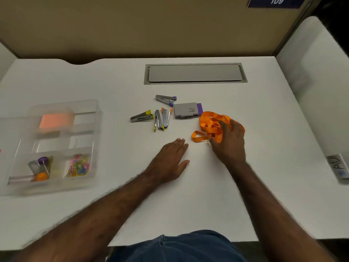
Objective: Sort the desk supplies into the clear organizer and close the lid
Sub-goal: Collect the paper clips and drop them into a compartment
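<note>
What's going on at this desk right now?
A person is sorting desk supplies. The right hand is gathering a bunched orange lanyard, while the left hand rests flat on the desk. Several staple removers and a grey box lie loose beside it. The clear organizer at the left, lid open, already holds paper clips, an orange pad and a few small items.

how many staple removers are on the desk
4, clustered mid-desk left of the grey box: purple-tipped farthest, yellow-tipped leftmost, then a yellow-tipped and an orange-tipped side by side. None seems hidden.
</note>
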Demonstrator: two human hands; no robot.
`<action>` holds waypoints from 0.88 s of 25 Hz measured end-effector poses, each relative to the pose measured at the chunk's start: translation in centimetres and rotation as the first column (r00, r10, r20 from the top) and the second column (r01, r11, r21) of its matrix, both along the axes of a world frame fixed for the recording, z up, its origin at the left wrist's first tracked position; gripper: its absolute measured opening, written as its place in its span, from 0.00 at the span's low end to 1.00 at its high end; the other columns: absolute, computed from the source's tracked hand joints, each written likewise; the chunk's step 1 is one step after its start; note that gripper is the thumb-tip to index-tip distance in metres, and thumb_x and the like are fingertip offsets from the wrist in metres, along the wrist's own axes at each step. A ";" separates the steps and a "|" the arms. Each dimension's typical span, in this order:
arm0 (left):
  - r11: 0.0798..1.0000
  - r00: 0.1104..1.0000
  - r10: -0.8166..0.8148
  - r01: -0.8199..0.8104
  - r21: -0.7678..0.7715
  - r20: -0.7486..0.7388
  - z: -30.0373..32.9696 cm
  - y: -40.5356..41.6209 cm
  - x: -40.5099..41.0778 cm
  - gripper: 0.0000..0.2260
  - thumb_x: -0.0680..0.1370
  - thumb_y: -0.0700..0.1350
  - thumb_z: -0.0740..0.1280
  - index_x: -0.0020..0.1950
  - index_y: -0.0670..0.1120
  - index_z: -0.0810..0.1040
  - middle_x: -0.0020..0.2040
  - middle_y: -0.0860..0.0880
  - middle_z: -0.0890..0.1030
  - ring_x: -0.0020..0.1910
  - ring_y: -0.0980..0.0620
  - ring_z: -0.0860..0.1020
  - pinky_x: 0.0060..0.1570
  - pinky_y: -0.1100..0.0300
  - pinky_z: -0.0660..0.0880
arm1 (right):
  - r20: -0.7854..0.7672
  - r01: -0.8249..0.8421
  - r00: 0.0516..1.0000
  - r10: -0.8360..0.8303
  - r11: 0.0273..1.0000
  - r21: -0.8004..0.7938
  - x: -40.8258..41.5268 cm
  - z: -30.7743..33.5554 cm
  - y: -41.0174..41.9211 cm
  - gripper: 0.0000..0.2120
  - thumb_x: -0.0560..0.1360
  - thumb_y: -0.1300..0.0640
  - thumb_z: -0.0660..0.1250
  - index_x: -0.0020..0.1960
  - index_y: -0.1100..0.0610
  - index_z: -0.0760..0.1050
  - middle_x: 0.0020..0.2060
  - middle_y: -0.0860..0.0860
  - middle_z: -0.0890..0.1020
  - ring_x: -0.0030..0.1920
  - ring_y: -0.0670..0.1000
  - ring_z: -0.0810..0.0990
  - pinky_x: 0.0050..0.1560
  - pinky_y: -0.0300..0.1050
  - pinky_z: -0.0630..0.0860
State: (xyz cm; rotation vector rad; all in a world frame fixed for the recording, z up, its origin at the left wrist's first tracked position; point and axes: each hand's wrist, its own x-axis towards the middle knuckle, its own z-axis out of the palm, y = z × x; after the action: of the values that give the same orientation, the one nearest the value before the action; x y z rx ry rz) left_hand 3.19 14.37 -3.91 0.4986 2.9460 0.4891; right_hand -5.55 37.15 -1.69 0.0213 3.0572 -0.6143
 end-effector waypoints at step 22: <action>0.989 0.997 0.078 -0.081 -0.126 -0.025 -2.8 -2.7 0.9 0.32 0.85 0.62 0.48 0.85 0.46 0.53 0.86 0.45 0.48 0.85 0.47 0.44 0.82 0.42 0.48 | -0.158 0.001 0.987 -0.003 1.000 -0.016 2.1 -0.7 0.1 0.15 0.78 0.44 0.71 0.57 0.53 0.86 0.57 0.52 0.83 0.59 0.54 0.77 0.59 0.53 0.75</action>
State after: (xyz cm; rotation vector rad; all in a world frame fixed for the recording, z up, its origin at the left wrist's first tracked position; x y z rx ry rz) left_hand 4.09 11.70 -6.68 0.3746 3.0010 0.3032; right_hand -3.49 37.23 -2.40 -0.0264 3.2049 -0.6711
